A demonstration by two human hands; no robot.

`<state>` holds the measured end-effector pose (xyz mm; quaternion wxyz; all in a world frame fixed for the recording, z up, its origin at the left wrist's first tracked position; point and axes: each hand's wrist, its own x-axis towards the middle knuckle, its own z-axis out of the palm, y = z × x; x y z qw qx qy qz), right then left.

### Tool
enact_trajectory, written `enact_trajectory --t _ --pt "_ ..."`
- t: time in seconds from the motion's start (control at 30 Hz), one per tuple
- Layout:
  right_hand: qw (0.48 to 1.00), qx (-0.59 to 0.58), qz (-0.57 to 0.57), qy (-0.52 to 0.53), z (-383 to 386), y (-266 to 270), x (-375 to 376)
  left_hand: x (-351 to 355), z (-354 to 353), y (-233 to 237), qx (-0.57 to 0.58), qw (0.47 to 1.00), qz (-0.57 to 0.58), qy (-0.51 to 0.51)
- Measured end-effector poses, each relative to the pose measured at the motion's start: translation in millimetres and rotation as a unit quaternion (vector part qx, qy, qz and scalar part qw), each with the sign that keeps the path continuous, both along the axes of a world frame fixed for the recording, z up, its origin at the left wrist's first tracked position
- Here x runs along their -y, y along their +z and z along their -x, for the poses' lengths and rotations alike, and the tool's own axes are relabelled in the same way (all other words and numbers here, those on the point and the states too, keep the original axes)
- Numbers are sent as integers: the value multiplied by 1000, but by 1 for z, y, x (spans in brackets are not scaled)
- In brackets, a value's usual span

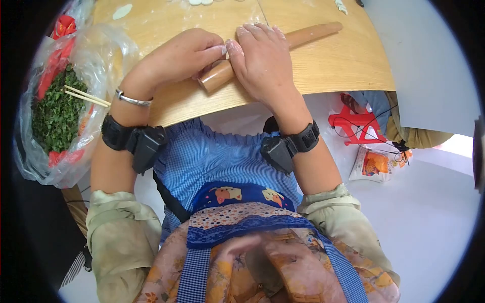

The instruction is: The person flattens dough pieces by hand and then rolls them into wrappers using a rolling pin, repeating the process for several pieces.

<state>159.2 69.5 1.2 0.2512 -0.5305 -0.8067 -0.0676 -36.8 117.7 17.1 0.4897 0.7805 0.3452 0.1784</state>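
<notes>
A wooden rolling pin [313, 34] lies slantwise on the table, its near end by the front edge. My right hand [263, 63] rests over the pin with its palm on it, fingers together and dusted with flour. Just left of it, my left hand [194, 50] is closed, fingers curled under and thumb pointing toward the pin. What those fingers hold, if anything, is hidden beneath the hand.
A plastic bag [106, 45] of chopped greens [58, 111] stands left, with chopsticks [86, 96] in it. A flat dough piece [122, 11] and more dough pieces [202, 2] lie on the floury wooden table [348, 65]. A red stool [357, 123] and another person's leg are at right.
</notes>
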Motion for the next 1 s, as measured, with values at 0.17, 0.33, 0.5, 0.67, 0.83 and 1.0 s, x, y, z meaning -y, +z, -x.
enact_trajectory --t 0.17,0.33,0.5,0.67,0.83,1.0 --pt "999 -2 -43 3 -9 -6 18 -2 -1 -10 8 997 -78 -26" --pt "999 11 -32 -18 -21 0 57 5 2 4 -31 996 -80 -23" --pt "1000 22 -5 -18 -16 2 57 9 1 5 2 996 -94 -7" --pt "1000 1 -26 3 0 0 21 9 0 21 -45 999 -31 4" --pt "1000 -1 -15 12 9 2 2 4 3 7 -19 999 -42 -17" --pt "1000 13 9 -19 -1 0 24 2 3 0 -9 995 -92 -32"
